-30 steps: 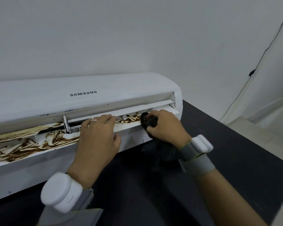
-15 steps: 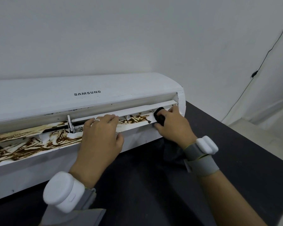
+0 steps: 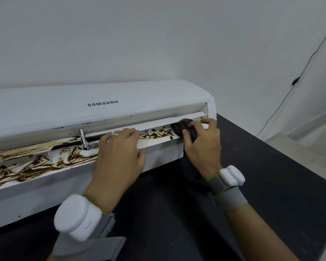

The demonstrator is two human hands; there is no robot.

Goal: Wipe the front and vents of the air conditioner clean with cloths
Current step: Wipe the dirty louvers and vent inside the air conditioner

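Note:
A white Samsung air conditioner (image 3: 68,110) lies on a black table. Its open vent flap (image 3: 36,162) is smeared with brown streaks, thickest on the left. My left hand (image 3: 119,155) rests flat on the flap near the middle, fingers straight over its upper edge. My right hand (image 3: 201,146) grips a dark cloth (image 3: 183,127) and presses it against the right end of the vent. The rest of the cloth hangs below that hand against the unit's front.
The black table (image 3: 262,185) runs out to the right and front of the unit. A white wall stands behind, with a thin black cable (image 3: 297,80) running down it at the right. A pale floor shows beyond the table's right edge.
My right hand has slid the cloth along the vent to its right end. My left hand has stayed on the flap.

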